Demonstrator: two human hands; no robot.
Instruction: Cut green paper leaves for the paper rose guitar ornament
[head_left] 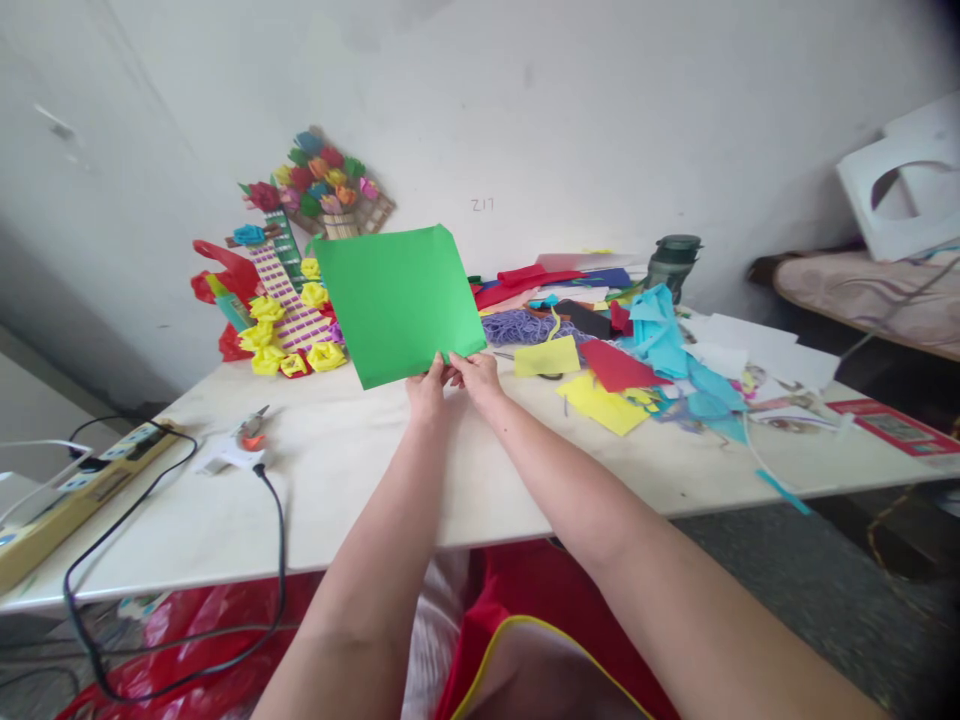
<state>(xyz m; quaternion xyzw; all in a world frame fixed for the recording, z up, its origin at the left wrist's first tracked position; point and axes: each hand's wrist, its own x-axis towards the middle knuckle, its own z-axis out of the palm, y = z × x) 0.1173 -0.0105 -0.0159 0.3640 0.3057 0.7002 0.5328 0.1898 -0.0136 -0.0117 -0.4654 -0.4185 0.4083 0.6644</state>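
I hold a green sheet of paper (pixel 397 300) upright above the white table (pixel 337 470), its top corners folded in. My left hand (pixel 427 392) and my right hand (pixel 476 376) are side by side, both pinching the sheet's lower edge near its right corner. The fingers of both hands are closed on the paper. Behind the sheet, against the wall, stands a paper-flower craft (pixel 289 300) with yellow, red and blue flowers.
A pile of coloured paper scraps (pixel 622 370) and purple yarn (pixel 525 325) lies right of my hands. A glue gun (pixel 240 440) with a black cord and a power strip (pixel 82 480) are on the left. A dark green jar (pixel 673 262) stands by the wall.
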